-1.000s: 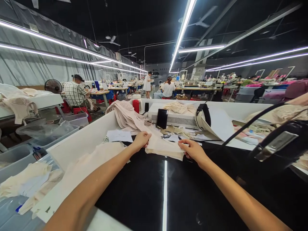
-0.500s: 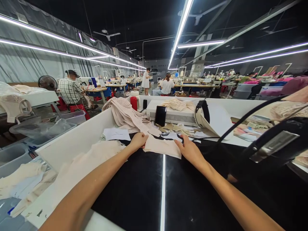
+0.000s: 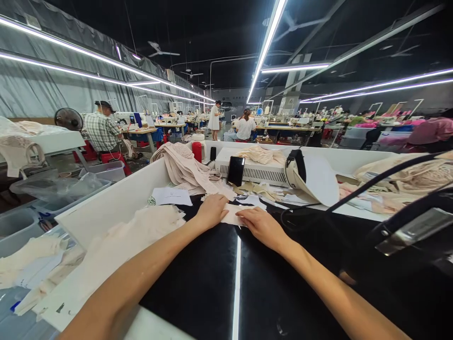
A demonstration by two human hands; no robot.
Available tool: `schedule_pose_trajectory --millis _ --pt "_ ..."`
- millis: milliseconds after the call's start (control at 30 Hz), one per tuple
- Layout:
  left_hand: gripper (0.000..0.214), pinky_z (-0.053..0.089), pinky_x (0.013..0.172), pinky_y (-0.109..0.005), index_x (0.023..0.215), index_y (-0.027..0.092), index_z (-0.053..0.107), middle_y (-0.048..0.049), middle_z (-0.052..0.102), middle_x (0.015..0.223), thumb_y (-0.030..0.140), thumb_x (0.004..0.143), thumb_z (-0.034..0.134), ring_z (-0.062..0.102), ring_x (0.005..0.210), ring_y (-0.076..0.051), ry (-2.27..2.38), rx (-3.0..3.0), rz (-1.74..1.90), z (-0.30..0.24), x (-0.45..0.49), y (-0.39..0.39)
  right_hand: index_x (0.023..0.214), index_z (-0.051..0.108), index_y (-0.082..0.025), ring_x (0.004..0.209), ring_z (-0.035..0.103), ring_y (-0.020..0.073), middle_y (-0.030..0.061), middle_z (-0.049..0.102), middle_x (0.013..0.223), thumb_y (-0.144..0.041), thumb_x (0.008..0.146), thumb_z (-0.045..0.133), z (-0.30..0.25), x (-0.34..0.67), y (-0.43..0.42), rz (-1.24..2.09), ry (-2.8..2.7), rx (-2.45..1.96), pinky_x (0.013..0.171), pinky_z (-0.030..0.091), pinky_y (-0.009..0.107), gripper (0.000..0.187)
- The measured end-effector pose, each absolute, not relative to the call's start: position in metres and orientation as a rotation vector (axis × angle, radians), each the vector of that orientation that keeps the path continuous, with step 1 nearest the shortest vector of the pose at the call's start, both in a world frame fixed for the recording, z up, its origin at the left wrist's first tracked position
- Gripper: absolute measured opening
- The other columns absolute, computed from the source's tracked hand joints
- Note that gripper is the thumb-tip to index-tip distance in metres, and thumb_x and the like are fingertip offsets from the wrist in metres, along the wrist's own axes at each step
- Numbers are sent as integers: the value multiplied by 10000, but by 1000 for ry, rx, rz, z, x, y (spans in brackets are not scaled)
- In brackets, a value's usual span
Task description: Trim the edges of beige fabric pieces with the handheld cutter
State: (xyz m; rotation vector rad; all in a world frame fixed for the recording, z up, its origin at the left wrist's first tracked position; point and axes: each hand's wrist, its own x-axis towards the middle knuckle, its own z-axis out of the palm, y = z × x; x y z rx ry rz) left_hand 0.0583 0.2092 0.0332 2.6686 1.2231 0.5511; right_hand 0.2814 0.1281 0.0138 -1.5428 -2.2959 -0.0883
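Observation:
My left hand [image 3: 211, 211] and my right hand [image 3: 261, 225] lie close together on a small piece of beige fabric [image 3: 232, 216] on a glossy black worktop [image 3: 198, 283]. Both hands press down on the piece, fingers together, and only a narrow strip of it shows between them. A heap of beige fabric [image 3: 182, 166] lies just behind the left hand. More beige cloth [image 3: 141, 226] lies to the left of my left forearm.
A white machine box [image 3: 262, 172] with a black phone [image 3: 236, 171] leaning on it stands behind. A red bottle [image 3: 197, 152], paper sheet [image 3: 171, 197] and black cable [image 3: 371, 182] are nearby. Other people sit at sewing tables farther back. Plastic bins [image 3: 21, 226] stand left.
My right hand has slid left toward my left hand, and the fabric piece, wide a second ago, now shows only as a small strip between them.

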Motion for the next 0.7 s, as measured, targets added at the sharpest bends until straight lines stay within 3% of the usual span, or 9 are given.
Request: schedule_pose_trajectory --millis 133,233,300,367,467,533,633,700 --pt "411 653 1116 -560 1468 188 711 -135 707 1506 411 1130 783 734 1317 -321 1228 2693 533 19 54 211 1362 791 -250 1221 775 251 93 818 1402 -351 1174 649 5 290 132 -216 -2313 -1658 1117 635 467 257" --pt "423 655 1114 -559 1483 192 703 -137 699 1520 412 1131 781 732 1320 -322 1247 2666 545 15 52 210 1345 759 -198 1205 780 267 114 780 1386 -426 1116 760 0 307 133 -344 -2208 -1828 1061 676 504 322" --pt "434 645 1131 -576 1487 193 703 -138 692 1535 418 1127 788 724 1341 -330 1262 2641 551 15 53 208 1271 790 -158 1213 780 308 165 815 1320 -337 1145 677 -3 316 132 -418 -2156 -1863 1075 661 513 246" --pt "425 610 1183 -605 1488 193 708 -142 688 1558 407 1129 783 704 1392 -343 1271 2620 551 19 55 204 1248 813 -132 1299 756 378 233 825 1358 -247 1148 561 -7 320 128 -480 -2131 -1823 1130 621 543 294" --pt "363 456 1349 -600 1511 182 705 -159 685 1631 286 1165 680 604 1560 -337 1257 2604 552 29 55 196 1379 788 -128 1394 705 428 237 794 1486 -268 1130 492 -16 317 121 -528 -2110 -1697 1179 584 589 410" --pt "390 396 1392 -577 1535 186 696 -159 637 1705 298 1162 659 528 1643 -335 1265 2594 573 37 48 188 1409 782 -121 1382 710 437 222 803 1480 -323 1134 460 -23 312 118 -526 -2110 -1604 1175 587 608 469" --pt "358 423 1376 -502 1486 219 720 -127 669 1670 301 1147 639 584 1590 -305 1306 2575 619 50 21 169 1423 788 -140 1360 734 421 192 816 1469 -423 1147 452 -29 301 113 -505 -2137 -1474 1165 610 608 519" --pt "277 512 1282 -420 1360 221 760 -111 769 1481 285 1129 621 693 1428 -282 1378 2543 645 60 -9 154 1427 790 -164 1356 748 412 177 816 1472 -467 1157 458 -31 293 107 -492 -2156 -1380 1136 639 598 525"
